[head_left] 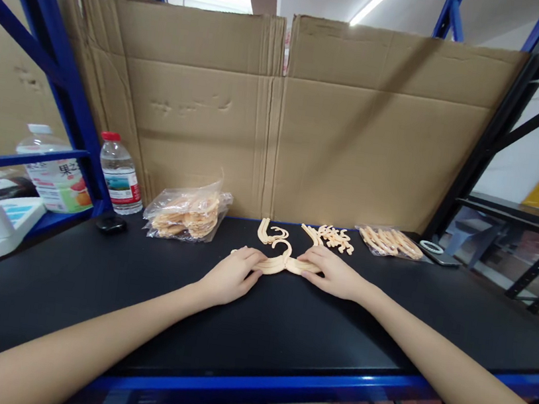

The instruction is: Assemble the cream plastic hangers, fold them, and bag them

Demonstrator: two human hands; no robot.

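Note:
Between my two hands lies a small cream-coloured clothes hanger (285,264), flat on the black table, its hook pointing away from me. My left hand (231,277) has its fingers closed on the left arm of the hanger. On the other arm, my right hand (334,273) grips with thumb and fingers, covering the end. Just beyond lie loose hanger arm pieces (263,230) with a hook (278,235) beside them. More arm pieces (312,235) and a small pile of loose hooks (337,239) sit behind my right hand.
A clear bag of cream parts (188,212) stands at the back left, near a water bottle (120,174) and a black mouse-like object (110,224). Bagged hangers (390,242) and a phone-like slab (440,255) lie back right. Cardboard panels (202,112) wall the rear.

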